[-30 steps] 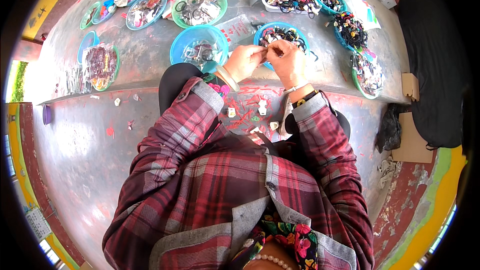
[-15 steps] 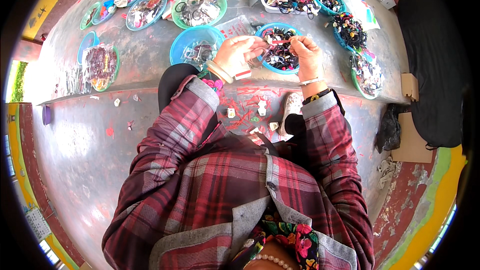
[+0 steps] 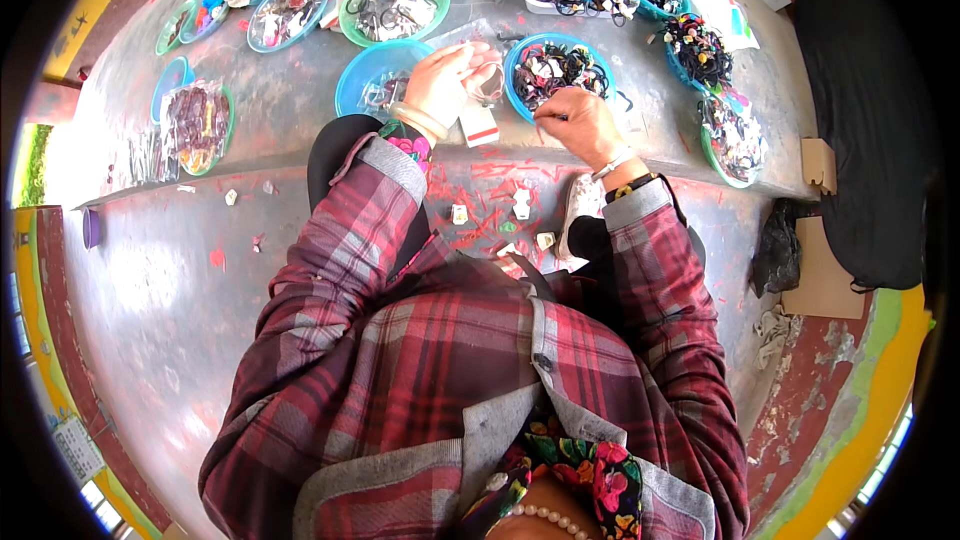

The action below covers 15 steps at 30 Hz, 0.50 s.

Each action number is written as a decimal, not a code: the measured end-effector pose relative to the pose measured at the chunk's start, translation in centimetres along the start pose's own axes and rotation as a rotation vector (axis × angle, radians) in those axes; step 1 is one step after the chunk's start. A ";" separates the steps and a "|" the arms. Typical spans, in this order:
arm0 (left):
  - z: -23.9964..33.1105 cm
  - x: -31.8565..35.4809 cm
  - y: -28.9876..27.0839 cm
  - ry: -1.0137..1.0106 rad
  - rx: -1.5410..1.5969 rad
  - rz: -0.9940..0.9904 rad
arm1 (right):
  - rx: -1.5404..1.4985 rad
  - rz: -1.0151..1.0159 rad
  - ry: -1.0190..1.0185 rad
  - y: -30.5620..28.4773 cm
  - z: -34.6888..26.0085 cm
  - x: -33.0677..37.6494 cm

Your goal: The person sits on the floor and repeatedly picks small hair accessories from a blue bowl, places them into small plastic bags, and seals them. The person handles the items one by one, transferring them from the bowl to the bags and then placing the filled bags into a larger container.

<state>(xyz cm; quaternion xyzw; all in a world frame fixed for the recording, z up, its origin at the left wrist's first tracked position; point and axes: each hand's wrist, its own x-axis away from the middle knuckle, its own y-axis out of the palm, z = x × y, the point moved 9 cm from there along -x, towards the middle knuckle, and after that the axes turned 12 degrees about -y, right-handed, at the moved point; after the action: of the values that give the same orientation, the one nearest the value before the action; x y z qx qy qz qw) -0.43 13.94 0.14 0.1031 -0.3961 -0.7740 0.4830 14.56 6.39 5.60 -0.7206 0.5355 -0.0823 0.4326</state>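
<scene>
My left hand [image 3: 438, 83] is closed, with a thin pale loop [image 3: 489, 83], probably a hair tie, at its fingertips. Below that palm hangs a small white card [image 3: 479, 127] with a red band; I cannot tell how it is attached. My right hand [image 3: 583, 127] is pinched together lower and to the right, at the near rim of a blue basin [image 3: 516, 100]. A tiny dark reddish bit shows at its fingertips, too small to name. Black and coloured hair ties [image 3: 560, 72] heap up in that basin. Behind my left hand stands another blue basin [image 3: 352, 90] with clear plastic packets.
Green and blue basins [image 3: 441, 28] of packaged items spread across the raised ledge. A white tub [image 3: 540, 8] holds more hair ties. Red strips [image 3: 480, 190] and small white pieces [image 3: 521, 204] litter the floor by my shoe [image 3: 582, 205]. A black bag [image 3: 778, 250] lies right.
My hands have moved apart; the red strip stretched between them no longer shows there. My right hand has dropped down and leftward, my left slightly left. The white card shows more fully.
</scene>
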 end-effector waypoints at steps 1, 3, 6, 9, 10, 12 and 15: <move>-0.1 0.0 0.1 -0.006 -0.010 0.002 | 0.020 -0.043 -0.029 0.9 -0.4 0.1; -0.3 0.0 0.3 -0.018 -0.030 0.007 | 0.061 -0.129 -0.088 2.6 -1.1 0.3; -0.4 0.1 0.3 -0.022 -0.023 0.001 | 0.065 -0.295 0.062 5.1 -0.2 1.1; -0.4 0.1 0.4 -0.014 -0.030 -0.014 | 0.017 -0.347 0.151 5.9 0.3 1.5; -0.4 0.1 0.5 -0.021 -0.027 -0.015 | -0.010 -0.329 0.181 5.9 0.6 1.6; -0.5 0.2 0.9 -0.034 -0.021 -0.017 | -0.003 -0.329 0.181 5.8 0.7 1.6; -0.8 -0.1 0.4 -0.049 -0.013 -0.015 | 0.112 -0.284 -0.048 5.3 -0.9 0.9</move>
<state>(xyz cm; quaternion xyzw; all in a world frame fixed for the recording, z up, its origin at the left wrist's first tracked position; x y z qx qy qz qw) 0.35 13.54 -0.14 0.0838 -0.4019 -0.7826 0.4679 10.67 4.93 2.04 -0.7656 0.4125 -0.1550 0.4686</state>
